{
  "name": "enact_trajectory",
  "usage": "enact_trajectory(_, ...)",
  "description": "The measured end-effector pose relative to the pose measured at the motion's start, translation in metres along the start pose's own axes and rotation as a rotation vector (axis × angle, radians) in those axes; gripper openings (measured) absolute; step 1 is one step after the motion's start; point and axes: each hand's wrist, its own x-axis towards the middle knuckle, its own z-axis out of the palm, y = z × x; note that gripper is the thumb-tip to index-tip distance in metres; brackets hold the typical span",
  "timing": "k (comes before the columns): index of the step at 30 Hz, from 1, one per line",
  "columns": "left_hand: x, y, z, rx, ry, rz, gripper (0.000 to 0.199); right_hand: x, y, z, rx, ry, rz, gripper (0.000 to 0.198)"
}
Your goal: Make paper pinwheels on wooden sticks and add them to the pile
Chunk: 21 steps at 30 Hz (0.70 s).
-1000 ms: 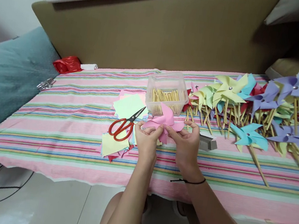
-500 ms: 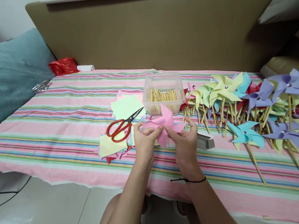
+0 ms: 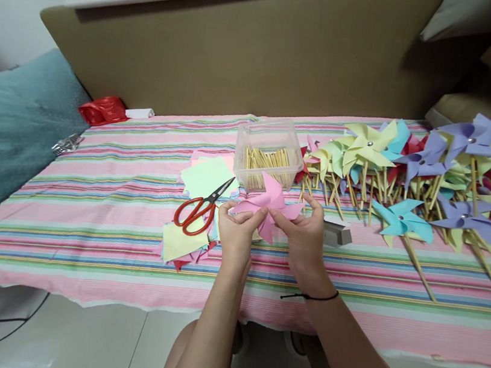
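A pink paper pinwheel is held between both hands, above the striped cloth. My left hand pinches its left side, the thumb near the middle. From the right, my right hand grips it the same way, thumb close to the other thumb. No stick shows on this pinwheel. Just left of my left hand lie scissors with red handles, over stacks of coloured paper. Behind the pinwheel stands a clear plastic box holding many short wooden sticks.
Many finished pinwheels on sticks cover the right side, a blue pinwheel nearest. A small grey box lies beside my right hand. At the far left are a red plastic bag, metal clips and a teal cushion.
The view has shifted very slightly. Both hands stay in place on the pink pinwheel, and nothing else has visibly moved.
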Motion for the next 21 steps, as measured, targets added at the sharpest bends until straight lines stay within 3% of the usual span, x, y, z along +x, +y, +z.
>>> enact_trajectory(12,0.001,-0.002,0.000,0.024,0.025,0.007,0.069,-0.001,0.000,0.000,-0.025,-0.036,0.020,0.081)
enact_trajectory(17,0.003,0.004,-0.003,0.057,-0.066,-0.009,0.059,0.004,-0.002,-0.006,-0.034,-0.066,0.048,0.079)
enact_trajectory(21,0.005,0.016,-0.011,0.156,-0.202,-0.119,0.056,0.015,-0.008,-0.018,-0.134,-0.146,0.092,0.080)
